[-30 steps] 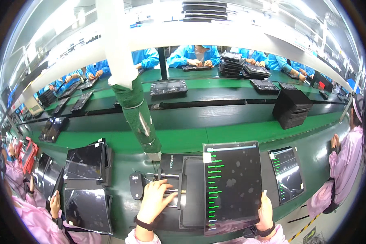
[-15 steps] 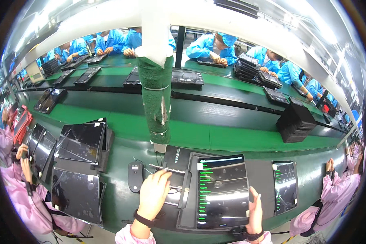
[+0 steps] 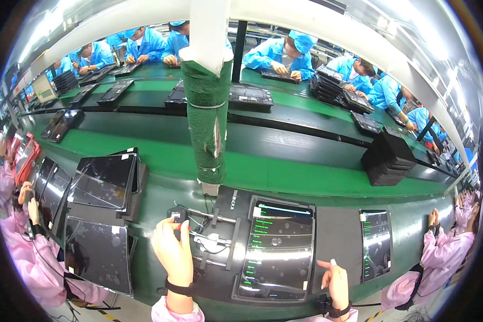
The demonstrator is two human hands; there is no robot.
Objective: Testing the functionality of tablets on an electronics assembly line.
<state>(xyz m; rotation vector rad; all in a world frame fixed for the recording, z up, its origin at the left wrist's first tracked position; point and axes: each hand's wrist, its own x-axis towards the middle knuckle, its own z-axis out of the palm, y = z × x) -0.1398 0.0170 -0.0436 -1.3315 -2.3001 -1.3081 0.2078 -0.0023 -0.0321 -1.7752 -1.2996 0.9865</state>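
Observation:
My left hand (image 3: 171,248) is closed over a black computer mouse (image 3: 177,214), its far end showing past my fingers. A large tablet screen (image 3: 278,249) with green lines of text on a dark display lies in a black fixture (image 3: 312,225) in front of me. To the right of that screen hovers my right hand (image 3: 336,282), index finger stretched out, other fingers loosely bent, holding nothing. Between mouse and screen are metal rods (image 3: 213,261) and cables (image 3: 199,221) belonging to the fixture. A second lit screen (image 3: 376,246) rests farther right on the black mat (image 3: 338,236).
Dark screens (image 3: 97,252) lie in stacks at left. A green-wrapped post (image 3: 206,123) rises behind the fixture. Black trays (image 3: 389,161) are piled at the far right. People in pink sit on both sides; people in blue (image 3: 284,56) work across the line.
My left hand has gone from the fixture's rods to the mouse. The tablet screen now sits flatter and farther left in the fixture, and my right hand has come off its edge.

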